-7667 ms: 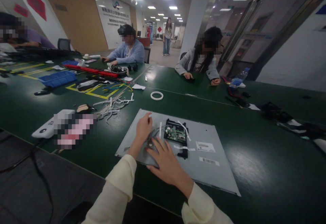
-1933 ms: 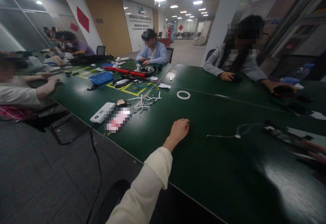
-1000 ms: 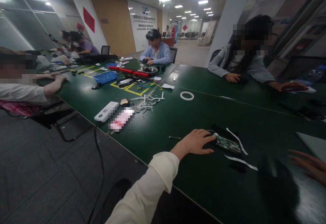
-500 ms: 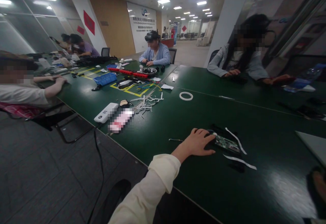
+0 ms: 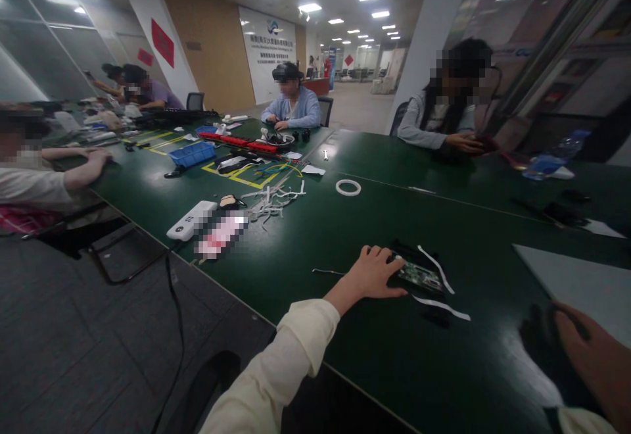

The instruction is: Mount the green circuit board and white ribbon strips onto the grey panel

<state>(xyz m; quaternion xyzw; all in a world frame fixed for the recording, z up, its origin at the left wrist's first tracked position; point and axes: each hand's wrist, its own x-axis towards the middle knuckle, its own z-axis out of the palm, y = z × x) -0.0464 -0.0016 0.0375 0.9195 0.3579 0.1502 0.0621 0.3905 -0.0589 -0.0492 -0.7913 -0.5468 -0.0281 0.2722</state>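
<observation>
Fingers spread, my left hand (image 5: pixel 372 275) lies on the green table (image 5: pixel 305 276), its fingertips at the left end of a green circuit board (image 5: pixel 421 276). Dark parts lie behind and below the board, partly hidden. One white strip (image 5: pixel 437 269) curves along the board's right side, and another white strip (image 5: pixel 442 308) lies in front. A thin wire (image 5: pixel 328 271) sticks out left of my left hand. At the right edge, my right hand (image 5: pixel 591 348) is closed around something dark and blurred, above the table near a pale flat panel (image 5: pixel 576 283).
A white tape ring (image 5: pixel 348 188), cut white strips (image 5: pixel 273 204), a phone (image 5: pixel 221 235) and a white power bank (image 5: pixel 191 220) lie on the table. Behind them are a blue basket (image 5: pixel 192 155) and red parts (image 5: pixel 239 142). Other people sit around the table.
My right hand has come further into view from the right edge. The view has turned rightward, showing more of the pale panel. My left hand stays at the board.
</observation>
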